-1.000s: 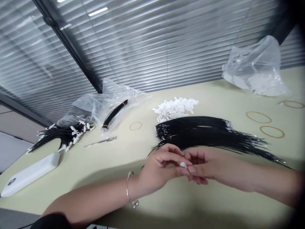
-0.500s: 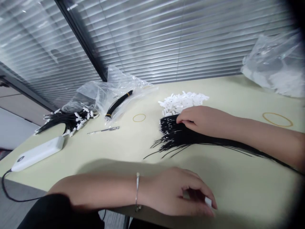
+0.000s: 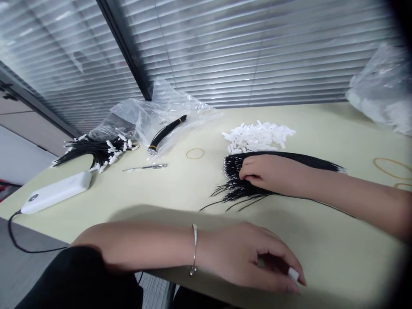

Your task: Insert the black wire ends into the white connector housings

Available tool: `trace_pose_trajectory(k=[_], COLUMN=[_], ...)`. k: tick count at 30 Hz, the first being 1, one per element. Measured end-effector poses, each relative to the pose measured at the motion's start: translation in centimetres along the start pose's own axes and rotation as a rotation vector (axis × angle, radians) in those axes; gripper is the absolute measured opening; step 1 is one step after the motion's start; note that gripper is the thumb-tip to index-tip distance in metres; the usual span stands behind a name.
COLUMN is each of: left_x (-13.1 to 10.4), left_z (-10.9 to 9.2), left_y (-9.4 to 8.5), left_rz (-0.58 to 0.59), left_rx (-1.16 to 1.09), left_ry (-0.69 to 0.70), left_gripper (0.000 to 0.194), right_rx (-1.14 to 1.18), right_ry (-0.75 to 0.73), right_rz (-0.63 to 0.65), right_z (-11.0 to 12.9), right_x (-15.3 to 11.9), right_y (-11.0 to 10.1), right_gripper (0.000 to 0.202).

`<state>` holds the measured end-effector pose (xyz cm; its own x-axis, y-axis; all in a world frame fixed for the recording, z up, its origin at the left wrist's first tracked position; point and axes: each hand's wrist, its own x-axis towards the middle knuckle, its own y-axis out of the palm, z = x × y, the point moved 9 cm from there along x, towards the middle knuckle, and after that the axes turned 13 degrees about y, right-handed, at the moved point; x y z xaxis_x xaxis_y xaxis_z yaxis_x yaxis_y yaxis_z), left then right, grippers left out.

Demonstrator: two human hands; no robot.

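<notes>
Between the thumb and fingertips of my left hand (image 3: 257, 259) is a small white connector (image 3: 293, 274), held low over the table's front part. My right hand (image 3: 270, 174) rests on a spread bundle of black wires (image 3: 234, 165) with silvery tips, its thumb and forefinger pinched at the wires' left end. Whether a single wire is between those fingertips is too small to tell. Just behind the wires lies a heap of white connectors (image 3: 257, 135).
Left on the table (image 3: 154, 189) are a white power bank (image 3: 58, 193) with a cable, a pen (image 3: 144, 167), wires with white connectors (image 3: 96, 152), and a tied black bundle (image 3: 167, 134) on a plastic bag (image 3: 138, 113). A rubber band (image 3: 195, 153) and another bag (image 3: 383, 94) lie farther right.
The view has shifted, so most of the table's things appear moved. My right hand sits lower over the wires, showing more of them behind it. My left hand still holds the white connector.
</notes>
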<state>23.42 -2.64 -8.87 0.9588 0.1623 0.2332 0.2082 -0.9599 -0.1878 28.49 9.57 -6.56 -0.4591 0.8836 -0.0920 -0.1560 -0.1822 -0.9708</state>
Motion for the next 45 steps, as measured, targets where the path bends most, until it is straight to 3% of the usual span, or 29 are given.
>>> trace_pose_trajectory(k=[12, 18, 25, 45], left_x=[0.0, 0.1, 0.1, 0.2], left_z=[0.2, 0.1, 0.0, 0.1], left_y=[-0.2, -0.2, -0.3, -0.4], left_rz=[-0.023, -0.007, -0.045, -0.026], left_rx=[-0.013, -0.015, -0.059, -0.011], left_ry=[-0.012, -0.008, -0.025, -0.017], left_gripper=[0.021, 0.020, 0.020, 0.018], right_rx=[0.043, 0.018, 0.021, 0.006], right_ry=[-0.018, 0.118, 0.138, 0.057], right_rz=[-0.032, -0.073, -0.066, -0.063], right_z=[0.4, -2.5, -3.9, -0.1], right_x=[-0.3, -0.8, -0.8, 0.6], right_y=[-0.1, -0.8, -0.2, 0.7], right_gripper=[0.023, 0.022, 0.025, 0.014])
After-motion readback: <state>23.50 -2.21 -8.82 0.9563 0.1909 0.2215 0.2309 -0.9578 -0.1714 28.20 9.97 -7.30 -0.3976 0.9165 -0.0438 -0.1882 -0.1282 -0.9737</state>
